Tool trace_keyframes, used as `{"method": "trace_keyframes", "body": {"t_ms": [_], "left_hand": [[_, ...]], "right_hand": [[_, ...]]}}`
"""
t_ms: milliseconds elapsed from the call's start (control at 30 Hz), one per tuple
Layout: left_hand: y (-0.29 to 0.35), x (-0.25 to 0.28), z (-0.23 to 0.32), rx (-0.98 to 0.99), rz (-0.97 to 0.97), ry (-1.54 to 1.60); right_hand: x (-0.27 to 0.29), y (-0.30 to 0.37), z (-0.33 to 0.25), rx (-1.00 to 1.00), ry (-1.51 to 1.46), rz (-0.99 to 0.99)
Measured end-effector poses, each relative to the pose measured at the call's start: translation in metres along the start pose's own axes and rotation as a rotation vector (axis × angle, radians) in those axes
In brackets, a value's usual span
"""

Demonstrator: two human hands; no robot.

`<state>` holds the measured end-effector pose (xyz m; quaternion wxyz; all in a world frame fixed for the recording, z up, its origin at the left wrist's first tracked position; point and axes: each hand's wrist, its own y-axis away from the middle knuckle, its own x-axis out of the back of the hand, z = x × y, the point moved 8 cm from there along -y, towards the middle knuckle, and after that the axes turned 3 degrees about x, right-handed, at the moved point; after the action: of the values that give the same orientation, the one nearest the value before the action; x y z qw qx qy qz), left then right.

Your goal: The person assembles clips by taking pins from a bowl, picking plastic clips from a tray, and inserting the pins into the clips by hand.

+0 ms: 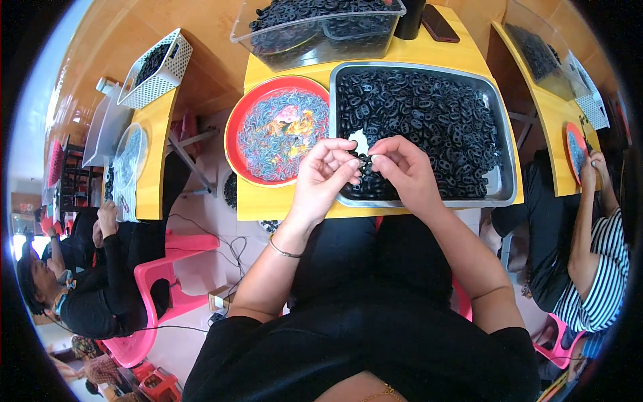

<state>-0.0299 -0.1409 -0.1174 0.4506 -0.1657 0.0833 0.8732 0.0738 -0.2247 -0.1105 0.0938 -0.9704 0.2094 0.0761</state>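
My left hand [323, 175] and my right hand [407, 175] meet over the near left part of a metal tray [429, 203]. The thumb and forefinger of each are pinched together. Between the fingertips is a small black plastic piece [366, 164], mostly covered by the fingers; whether a second part is there I cannot make out. Many black pieces with two holes [422, 114] fill the tray, with its bare bottom showing near my left fingers. Left of the tray lies a round red tray [231, 144] strewn with thin silvery-grey bits [268, 157] over a floral print.
A clear plastic bin [321, 40] of black pieces stands at the back of the yellow table [268, 209], beside a dark phone [440, 24] and a black cylinder [410, 20]. People work at tables on both sides. A pink chair [157, 288] and cables are at lower left.
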Motion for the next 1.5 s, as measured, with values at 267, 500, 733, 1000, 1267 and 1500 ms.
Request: {"method": "trace_keyframes", "body": {"t_ms": [267,500,733,1000,1267,1500], "left_hand": [[0.002,0.002,-0.001,-0.026,0.009,0.001],[0.003,0.002,0.000,-0.010,0.045,-0.002],[0.002,0.000,0.003,-0.045,0.062,0.008],[0.002,0.002,0.002,-0.049,0.075,0.013],[0.004,-0.001,0.007,-0.106,0.088,-0.049],[0.009,-0.003,0.017,-0.239,0.105,-0.161]], "right_hand": [[-0.008,-0.001,0.001,0.031,0.067,-0.036],[-0.008,0.004,0.002,0.007,0.010,0.027],[-0.005,0.004,0.002,0.040,0.052,0.061],[-0.005,0.004,0.003,0.013,0.029,0.083],[-0.004,0.005,0.005,0.042,0.027,0.094],[-0.002,0.006,0.010,0.026,0.134,0.076]]}}
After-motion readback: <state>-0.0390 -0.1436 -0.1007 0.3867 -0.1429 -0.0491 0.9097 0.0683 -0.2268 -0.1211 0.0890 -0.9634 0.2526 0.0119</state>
